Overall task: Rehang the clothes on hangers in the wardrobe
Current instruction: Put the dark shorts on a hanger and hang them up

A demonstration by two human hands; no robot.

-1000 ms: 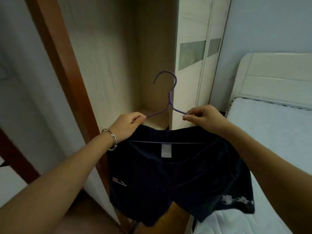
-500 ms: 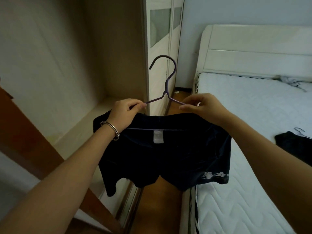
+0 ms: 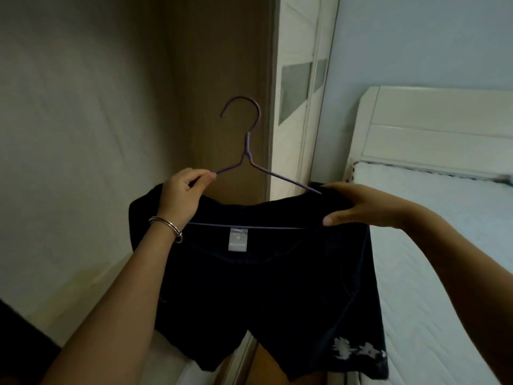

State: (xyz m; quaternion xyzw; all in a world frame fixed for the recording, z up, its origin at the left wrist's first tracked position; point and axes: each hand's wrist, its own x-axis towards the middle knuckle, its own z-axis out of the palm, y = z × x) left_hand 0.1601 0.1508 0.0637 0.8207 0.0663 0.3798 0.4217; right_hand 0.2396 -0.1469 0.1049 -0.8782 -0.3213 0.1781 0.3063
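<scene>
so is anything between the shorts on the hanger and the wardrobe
Nothing visible. The left hand and right hand hold the purple hanger with the dark shorts before the open wardrobe; no rail is in view.

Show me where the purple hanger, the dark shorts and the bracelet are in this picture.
purple hanger (image 3: 247, 147): head view, on its twisted neck below the hook.
dark shorts (image 3: 266, 287): head view, on the cloth under the white label.
bracelet (image 3: 166, 224): head view, on the metal ring at the left wrist.
</scene>
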